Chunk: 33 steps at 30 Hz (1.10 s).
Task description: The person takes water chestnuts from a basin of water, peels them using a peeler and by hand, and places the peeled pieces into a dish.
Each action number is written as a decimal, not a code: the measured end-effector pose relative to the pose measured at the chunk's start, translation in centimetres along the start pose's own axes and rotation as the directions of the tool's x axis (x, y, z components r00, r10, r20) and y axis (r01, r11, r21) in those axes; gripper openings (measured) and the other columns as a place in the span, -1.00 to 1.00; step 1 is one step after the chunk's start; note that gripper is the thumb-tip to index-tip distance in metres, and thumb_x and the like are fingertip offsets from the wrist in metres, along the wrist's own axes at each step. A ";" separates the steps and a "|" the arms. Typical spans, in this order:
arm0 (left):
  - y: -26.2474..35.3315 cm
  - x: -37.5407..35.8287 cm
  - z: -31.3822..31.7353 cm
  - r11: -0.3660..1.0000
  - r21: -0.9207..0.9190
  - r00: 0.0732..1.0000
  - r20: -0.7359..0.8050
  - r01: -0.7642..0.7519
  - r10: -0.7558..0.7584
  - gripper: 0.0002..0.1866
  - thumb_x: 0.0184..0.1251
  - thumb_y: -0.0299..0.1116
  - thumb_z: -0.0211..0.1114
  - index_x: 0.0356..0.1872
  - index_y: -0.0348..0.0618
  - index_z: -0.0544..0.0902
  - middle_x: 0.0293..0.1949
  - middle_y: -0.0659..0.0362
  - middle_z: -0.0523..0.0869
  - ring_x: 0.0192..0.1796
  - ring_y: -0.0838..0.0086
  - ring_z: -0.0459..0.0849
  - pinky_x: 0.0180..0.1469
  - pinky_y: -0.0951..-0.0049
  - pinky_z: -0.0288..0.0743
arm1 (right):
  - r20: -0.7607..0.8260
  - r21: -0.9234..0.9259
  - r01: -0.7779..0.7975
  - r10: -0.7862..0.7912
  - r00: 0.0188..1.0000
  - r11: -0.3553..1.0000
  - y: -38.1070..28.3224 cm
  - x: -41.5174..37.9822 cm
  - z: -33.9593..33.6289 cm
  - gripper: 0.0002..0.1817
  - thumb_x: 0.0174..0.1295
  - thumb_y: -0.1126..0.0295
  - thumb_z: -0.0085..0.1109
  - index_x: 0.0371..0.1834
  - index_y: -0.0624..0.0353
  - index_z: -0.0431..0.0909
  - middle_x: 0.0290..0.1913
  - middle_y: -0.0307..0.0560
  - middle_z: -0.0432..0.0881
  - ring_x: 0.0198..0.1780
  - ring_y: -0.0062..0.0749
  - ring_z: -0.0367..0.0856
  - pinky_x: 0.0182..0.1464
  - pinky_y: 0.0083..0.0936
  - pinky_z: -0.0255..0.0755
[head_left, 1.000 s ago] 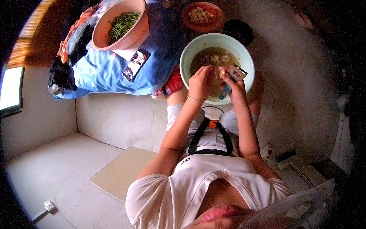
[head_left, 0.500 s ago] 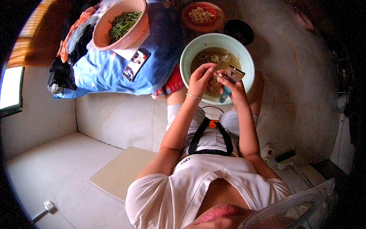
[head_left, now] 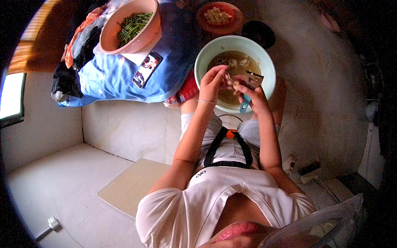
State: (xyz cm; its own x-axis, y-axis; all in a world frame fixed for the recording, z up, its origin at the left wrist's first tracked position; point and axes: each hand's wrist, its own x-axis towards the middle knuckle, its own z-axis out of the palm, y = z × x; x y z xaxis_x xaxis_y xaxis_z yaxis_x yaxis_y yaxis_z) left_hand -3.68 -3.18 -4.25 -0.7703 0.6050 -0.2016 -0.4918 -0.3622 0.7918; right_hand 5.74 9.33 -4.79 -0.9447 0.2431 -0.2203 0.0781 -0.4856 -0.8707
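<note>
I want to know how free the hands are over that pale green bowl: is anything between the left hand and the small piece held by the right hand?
Nothing visible. The left hand is open beside the small pale piece, which the right hand holds along with a peeler over the bowl.
</note>
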 end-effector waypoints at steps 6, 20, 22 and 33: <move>-0.3 0.3 -0.3 0.999 -0.002 0.999 -0.027 -0.038 0.038 -0.77 0.25 -0.37 0.05 -0.14 -0.25 0.47 -0.43 0.23 0.54 -0.41 0.55 0.56 -0.40 0.60 0.48 | -0.001 0.019 -0.028 0.029 1.000 0.999 -0.4 -0.1 0.1 -0.59 -0.05 0.37 0.21 -0.10 0.24 0.40 -0.30 -0.18 0.55 -0.40 -0.50 0.55 -0.59 -0.68 0.38; -2.3 2.0 -2.7 0.918 0.300 0.965 0.095 -0.261 0.243 -0.83 0.16 -0.47 0.15 -0.23 -0.31 0.50 -0.34 0.18 0.56 -0.33 0.49 0.55 -0.23 0.56 0.45 | -0.012 0.041 0.013 -0.012 1.000 0.999 -0.2 0.3 -0.3 -0.69 -0.05 0.39 0.24 -0.22 0.21 0.45 -0.33 -0.15 0.56 -0.39 -0.47 0.58 -0.61 -0.68 0.39; -3.3 2.1 -2.5 0.752 0.540 0.923 0.148 -0.377 0.356 -0.88 0.15 -0.46 0.16 -0.34 -0.31 0.54 -0.34 0.16 0.56 -0.30 0.51 0.53 -0.20 0.57 0.40 | -0.016 0.044 0.013 -0.012 1.000 0.999 -0.2 0.3 -0.2 -0.71 -0.05 0.40 0.24 -0.23 0.21 0.46 -0.35 -0.16 0.56 -0.39 -0.47 0.58 -0.60 -0.69 0.39; -6.6 1.5 -3.4 -0.112 0.956 0.955 0.254 -0.272 -0.155 -0.63 0.03 -0.29 0.16 -0.07 -0.04 0.44 -0.20 0.07 0.51 -0.21 0.20 0.55 -0.27 0.29 0.49 | 0.003 0.097 0.020 -0.020 1.000 0.995 0.1 0.3 -0.7 -0.70 -0.07 0.46 0.24 -0.23 0.23 0.46 -0.34 -0.13 0.56 -0.40 -0.44 0.59 -0.62 -0.68 0.41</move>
State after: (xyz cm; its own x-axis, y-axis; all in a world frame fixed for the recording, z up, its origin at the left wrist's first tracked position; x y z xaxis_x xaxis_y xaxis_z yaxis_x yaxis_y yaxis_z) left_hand -3.00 -2.26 -11.70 -0.5563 0.8136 -0.1690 0.6524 0.5537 0.5175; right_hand 5.67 9.90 -5.27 -0.9469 0.2507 -0.2014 0.0281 -0.5595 -0.8283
